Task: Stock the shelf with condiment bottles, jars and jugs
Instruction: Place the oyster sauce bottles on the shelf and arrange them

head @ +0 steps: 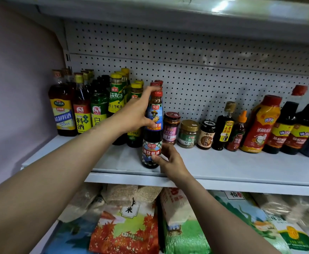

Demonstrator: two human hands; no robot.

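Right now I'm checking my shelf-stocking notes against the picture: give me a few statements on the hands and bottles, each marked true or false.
1. The left hand grips the red-capped oyster sauce bottle near its top. True.
2. The right hand hangs idle, away from any bottle. False: its fingers pinch the front checkered-label bottle low down.
3. The front checkered-label bottle stands at the shelf front edge. True.
4. Three small jars stand left of the held bottles. False: they stand to the right.
5. Bags of rice lie on the level below. True.
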